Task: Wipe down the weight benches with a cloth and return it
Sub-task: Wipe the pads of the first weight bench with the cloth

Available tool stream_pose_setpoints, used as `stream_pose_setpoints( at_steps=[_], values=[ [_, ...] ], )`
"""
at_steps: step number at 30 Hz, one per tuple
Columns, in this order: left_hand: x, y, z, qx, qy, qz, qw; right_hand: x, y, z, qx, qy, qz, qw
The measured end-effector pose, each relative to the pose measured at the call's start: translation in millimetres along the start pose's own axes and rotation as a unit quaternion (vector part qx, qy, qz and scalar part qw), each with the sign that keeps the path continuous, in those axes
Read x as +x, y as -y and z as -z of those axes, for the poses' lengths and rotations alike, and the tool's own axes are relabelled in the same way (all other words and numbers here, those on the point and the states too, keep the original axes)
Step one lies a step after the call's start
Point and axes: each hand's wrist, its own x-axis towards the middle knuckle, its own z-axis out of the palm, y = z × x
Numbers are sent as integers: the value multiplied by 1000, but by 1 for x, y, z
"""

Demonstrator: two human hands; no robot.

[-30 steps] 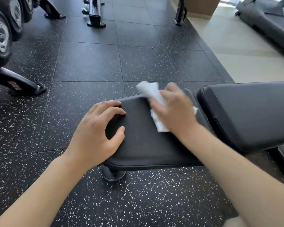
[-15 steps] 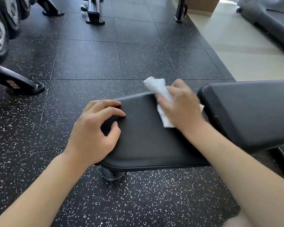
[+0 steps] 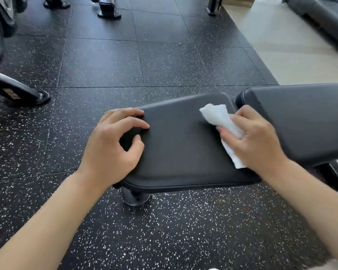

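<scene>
Since the frame 0.5 s earlier, the right hand (image 3: pixel 254 137) has carried the white cloth (image 3: pixel 221 123) from the middle of the seat pad (image 3: pixel 183 149) toward its right edge, next to the backrest pad (image 3: pixel 304 117) at right of frame.

Step in hand: wiping the seat pad of the weight bench. The right hand grasps the cloth, fingers pressing it flat on the pad; 1 crumpled end sticks out toward upper centre and 1 flat end trails toward the lower right. The left hand (image 3: pixel 113 145) grips nothing; it is curled loosely, fingertips bracing the left end of the pad.

Next move, as a judgement: a return stroke across the unwiped left area requires the left hand to lift clear, then the backrest pad follows. Return of the cloth is not yet due.

Materials: both pads are smooth matte black vinyl with rounded corners and a piped seam. The cloth looks thin and soft. Black speckled rubber floor tiles (image 3: pixel 105 61) fill the upper left.
</scene>
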Motion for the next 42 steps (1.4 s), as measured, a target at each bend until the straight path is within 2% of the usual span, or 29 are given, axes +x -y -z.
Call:
stream_pose_setpoints(
  at_steps=[2,5,7,9,12,14,16,18,21,23,25,28,30,32,34,37,39,40,42],
  values=[
    [0,-2,0,3,2,-2,1000,-13,28,-7,14,2,41,999],
    [2,-1,0,-3,0,-3,1000,-43,76,-25,54,28,167,984],
    [2,-1,0,-10,-3,-3,1000,-41,82,-32,59,25,225,972],
    [2,-1,0,-10,-2,-3,1000,-18,66,-30,31,25,200,979],
    [1,-2,-1,-11,1,1,1000,33,25,-26,-25,-7,51,998],
    [0,-2,-1,-14,2,4,1000,56,4,-23,-26,-13,-44,999],
    [0,0,0,-17,0,3,1000,62,10,-26,-31,-14,-69,997],
    [-1,0,0,-21,-3,-2,1000,54,40,-33,-32,-12,-29,999],
    [0,1,-2,-28,-12,-2,1000,22,99,-48,30,23,102,994],
    [1,2,-2,-34,-23,10,999,17,106,-52,48,32,176,983],
    [2,1,-2,-30,-23,13,999,42,83,-53,25,22,140,990],
    [2,-2,-2,-27,-13,16,999,90,21,-48,-29,-5,-35,999],
    [2,-3,-1,-28,-11,21,999,101,1,-46,-40,-13,-97,994],
    [2,-3,-1,-29,-10,22,999,97,14,-49,-50,-21,-77,996],
    [2,-2,-1,-28,-13,19,999,84,46,-55,-64,-5,-15,998],
    [2,0,-3,-31,-21,20,999,50,98,-61,28,31,113,993],
    [2,1,-4,-39,-27,25,999,38,103,-60,60,52,164,983],
    [2,1,-4,-39,-27,26,999,43,92,-58,45,53,162,984],
    [2,2,-4,-36,-21,27,999,68,54,-54,9,24,71,997]
  ],
)
